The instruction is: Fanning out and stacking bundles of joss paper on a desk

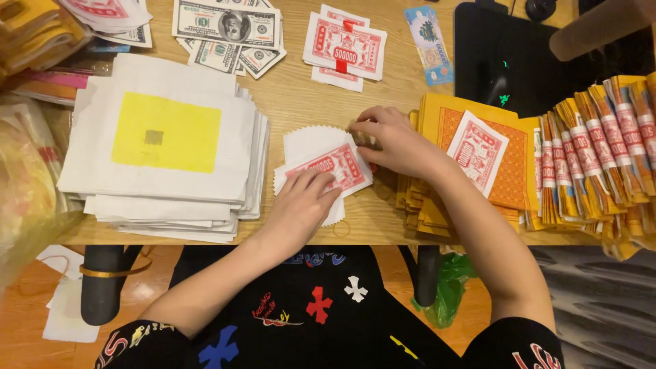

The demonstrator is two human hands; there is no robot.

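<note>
- Hands meet at the middle of the wooden table, both on one small bundle of paper.
- Left hand lies palm down, fingers together and slightly curled, fingertips pressing the near edge of the red-printed note.
- That note tops a thin white stack with pinked, zigzag edges, dead centre, tilted up to the right.
- Right hand, at 3 o'clock of the note, curls over its far right corner; fingers bunched, apparently pinching the bundle's edge, though the grip itself is hidden.
- At 9 o'clock: a thick pile of white sheets, the top one bearing a matte yellow rectangle with a small grey square.
- At 3 o'clock: orange patterned sheets stacked flat, another red note resting on them.
- Further right, rolled yellow bundles with red-and-white bands, fanned in a row.
- At 12 o'clock: loose green-grey banknote-style papers and more red notes.
- Thin rubber band on the near table edge.
</note>
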